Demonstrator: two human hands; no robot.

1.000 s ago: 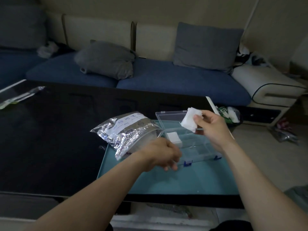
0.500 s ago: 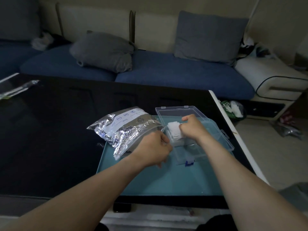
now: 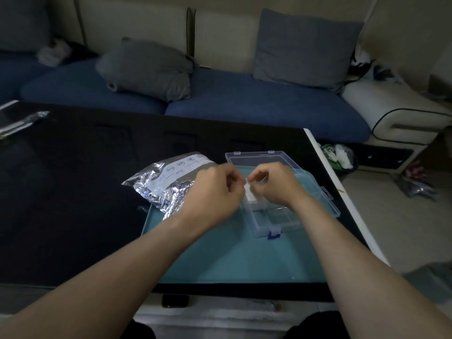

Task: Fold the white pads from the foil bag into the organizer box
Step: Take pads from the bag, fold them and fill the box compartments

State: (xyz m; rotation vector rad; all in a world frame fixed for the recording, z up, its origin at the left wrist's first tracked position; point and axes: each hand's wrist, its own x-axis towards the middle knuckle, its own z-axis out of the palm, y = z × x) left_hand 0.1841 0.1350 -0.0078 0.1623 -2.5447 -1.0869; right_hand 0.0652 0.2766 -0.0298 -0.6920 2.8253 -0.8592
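Observation:
A clear organizer box with a blue latch lies open on a teal tray, its lid tipped back toward the sofa. A white pad sits in a back compartment, showing as a narrow strip between my hands. My left hand and my right hand meet over it with curled fingers, and their fingertips pinch the pad's upper end. The crinkled foil bag lies just left of the box, half on the tray, and my left hand covers its right end.
The tray sits at the right front of a black glossy table, whose white right edge is close to the box. A plastic wrapper lies far left. A blue sofa with grey cushions stands behind the table. A bag sits on the floor at right.
My right hand brought the pad down from the air into the box. My left hand rose from the tray's front to meet it over the pad.

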